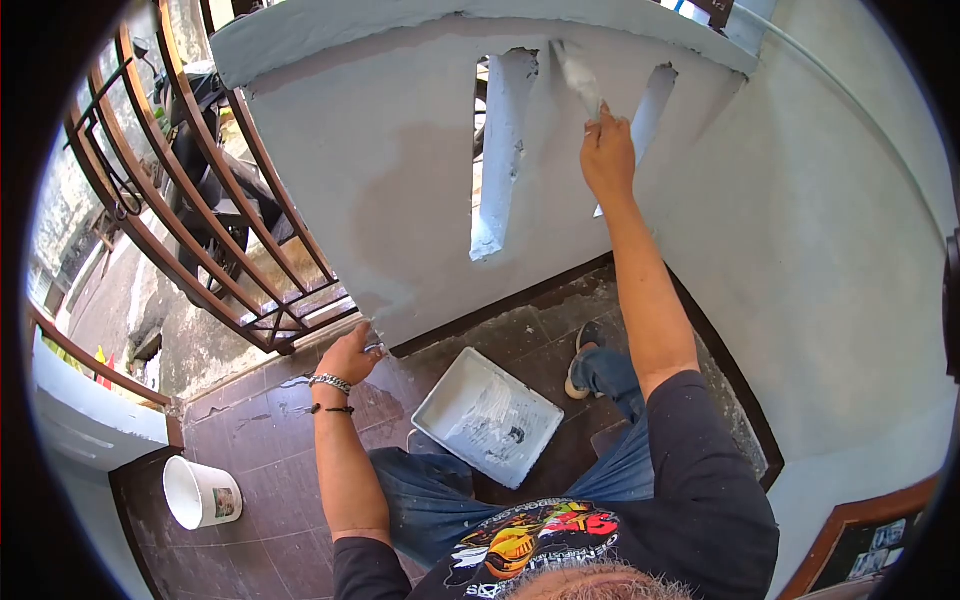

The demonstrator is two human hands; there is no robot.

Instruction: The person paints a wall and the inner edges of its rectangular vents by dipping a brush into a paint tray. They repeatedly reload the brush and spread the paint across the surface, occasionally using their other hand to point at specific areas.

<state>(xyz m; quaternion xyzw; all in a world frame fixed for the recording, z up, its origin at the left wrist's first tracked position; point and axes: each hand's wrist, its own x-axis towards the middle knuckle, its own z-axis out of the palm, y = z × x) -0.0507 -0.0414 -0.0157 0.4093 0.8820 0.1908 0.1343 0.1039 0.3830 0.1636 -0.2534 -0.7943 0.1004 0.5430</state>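
Note:
My right hand [608, 155] is closed round the handle of a paintbrush [577, 78]. Its whitish bristles meet the upper part of the low grey wall [400, 200], between two narrow slots. My left hand [348, 358] is beside the wall's lower left corner, thumb apart from the loosely bent fingers, with nothing seen in it. Between my legs a white paint tray [432, 408] rests on the floor, with wet white paint spread over its inside. A darker, damp-looking patch marks the wall left of the first slot.
A white bucket [190, 493] stands on the brown tiled floor [270, 510] at the lower left. Left of the wall is a brown metal gate [190, 200], with a motorcycle [215, 165] behind it. A plain wall [810, 250] rises on the right. A brown-framed board [865, 540] shows lower right.

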